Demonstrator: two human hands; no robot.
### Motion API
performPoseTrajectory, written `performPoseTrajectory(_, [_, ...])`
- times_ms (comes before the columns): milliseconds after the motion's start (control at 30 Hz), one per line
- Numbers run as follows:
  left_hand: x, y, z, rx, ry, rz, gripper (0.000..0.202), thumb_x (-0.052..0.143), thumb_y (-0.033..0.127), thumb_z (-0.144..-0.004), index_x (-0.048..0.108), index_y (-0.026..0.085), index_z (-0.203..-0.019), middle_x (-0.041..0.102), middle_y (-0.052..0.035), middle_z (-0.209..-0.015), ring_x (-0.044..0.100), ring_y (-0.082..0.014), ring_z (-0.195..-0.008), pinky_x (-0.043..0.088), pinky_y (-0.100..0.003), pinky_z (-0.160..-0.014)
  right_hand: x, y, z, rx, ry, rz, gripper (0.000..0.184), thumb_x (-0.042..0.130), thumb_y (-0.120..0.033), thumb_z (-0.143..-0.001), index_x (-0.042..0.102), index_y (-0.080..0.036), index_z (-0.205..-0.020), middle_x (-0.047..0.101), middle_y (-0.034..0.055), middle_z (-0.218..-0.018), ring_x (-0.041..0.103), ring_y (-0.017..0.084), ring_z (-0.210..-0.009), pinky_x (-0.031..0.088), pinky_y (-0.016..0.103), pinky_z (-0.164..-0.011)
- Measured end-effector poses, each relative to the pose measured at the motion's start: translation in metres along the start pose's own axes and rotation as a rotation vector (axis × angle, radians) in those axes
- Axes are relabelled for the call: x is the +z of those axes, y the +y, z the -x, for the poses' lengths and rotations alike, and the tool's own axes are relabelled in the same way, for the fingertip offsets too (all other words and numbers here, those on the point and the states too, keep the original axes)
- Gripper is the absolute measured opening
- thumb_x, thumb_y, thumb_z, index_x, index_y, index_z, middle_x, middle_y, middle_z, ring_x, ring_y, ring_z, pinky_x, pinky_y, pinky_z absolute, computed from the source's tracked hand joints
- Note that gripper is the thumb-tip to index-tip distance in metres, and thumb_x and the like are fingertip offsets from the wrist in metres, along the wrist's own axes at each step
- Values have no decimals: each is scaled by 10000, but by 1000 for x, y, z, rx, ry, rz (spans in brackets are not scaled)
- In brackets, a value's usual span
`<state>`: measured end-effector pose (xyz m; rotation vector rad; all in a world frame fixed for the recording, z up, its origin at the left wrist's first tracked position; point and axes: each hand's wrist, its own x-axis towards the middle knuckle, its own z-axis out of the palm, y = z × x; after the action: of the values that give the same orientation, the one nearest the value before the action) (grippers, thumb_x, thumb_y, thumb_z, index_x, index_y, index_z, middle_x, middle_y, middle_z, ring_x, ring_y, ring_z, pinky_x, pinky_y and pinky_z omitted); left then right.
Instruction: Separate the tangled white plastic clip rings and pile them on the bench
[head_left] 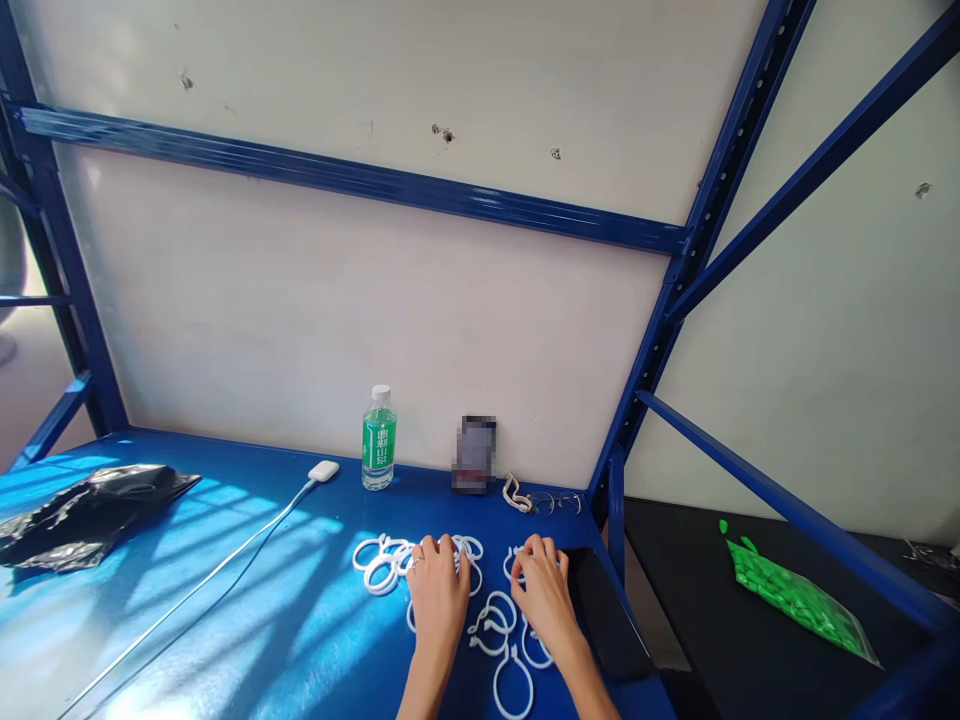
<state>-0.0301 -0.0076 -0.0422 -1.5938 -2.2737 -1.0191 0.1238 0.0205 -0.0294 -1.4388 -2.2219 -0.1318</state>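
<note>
White plastic rings that look like shower curtain rings [513, 690] lie loose on the blue tabletop [300, 620]. A denser pile of the same rings [380, 572] spreads out around my left hand [439, 585]. The fingers of that hand are curled down onto the pile, closed on a ring and hiding part of it. My right hand [541, 590] is bent in a pinch over a ring [511, 563] beside the dark phone-like slab [606, 615]. Its fingertips partly cover that ring. Several more rings lie between and below the hands.
Along the back stand a water bottle [379, 445] and an upright phone-like device [474, 455], with glasses [555, 503] nearby. A white cable with a charger head [323, 471] crosses the left side, near a black plastic bag [97, 510]. Blue frame bars [622, 520] border the right; beyond is a bag of green pieces [799, 600].
</note>
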Motion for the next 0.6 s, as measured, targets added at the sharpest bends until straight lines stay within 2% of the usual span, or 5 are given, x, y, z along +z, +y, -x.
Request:
performPoseTrajectory(100, [-1, 1, -2, 36, -7, 130, 208, 431, 214, -876, 620, 174, -800, 579, -82, -828, 553, -246, -814, 416, -322, -659, -4, -1, -4, 41, 20, -152, 174, 512, -54, -744, 538, -216, -685, 588, 42, -868, 557, 249, -868, 430, 388, -745])
performPoseTrajectory(200, [-1, 4, -3, 72, -21, 331, 197, 443, 222, -864, 626, 191, -799, 596, -74, -840, 561, -237, -809, 444, -343, -703, -7, 1, -9, 99, 19, -407, 123, 475, -162, -803, 516, -218, -701, 588, 30, -826, 557, 228, -831, 435, 361, -745])
performPoseTrajectory(333, [-3, 9, -3, 87, -126, 621, 212, 450, 285, -862, 649, 213, -884, 633, -68, -906, 575, -234, -894, 454, -358, -795, -14, 3, -15, 222, -107, -865, 172, 451, -340, -823, 472, -220, -701, 562, 4, -721, 545, 188, -711, 435, 299, -696])
performPoseTrajectory(433, [-8, 13, -5, 16, -241, 795, 332, 401, 418, -887, 655, 205, -872, 653, -73, -884, 584, -234, -879, 444, -353, -797, -27, -2, -17, 225, -217, -1133, 204, 457, -389, -818, 478, -217, -710, 548, -8, -700, 532, 176, -725, 419, 282, -736])
performPoseTrajectory(600, [-12, 17, -8, -176, -424, 982, 594, 284, 651, -858, 580, 192, -626, 616, -53, -662, 571, -213, -697, 423, -319, -692, -45, -12, -15, 137, -316, -1327, 213, 530, -400, -815, 509, -214, -714, 528, -15, -711, 505, 173, -760, 390, 288, -800])
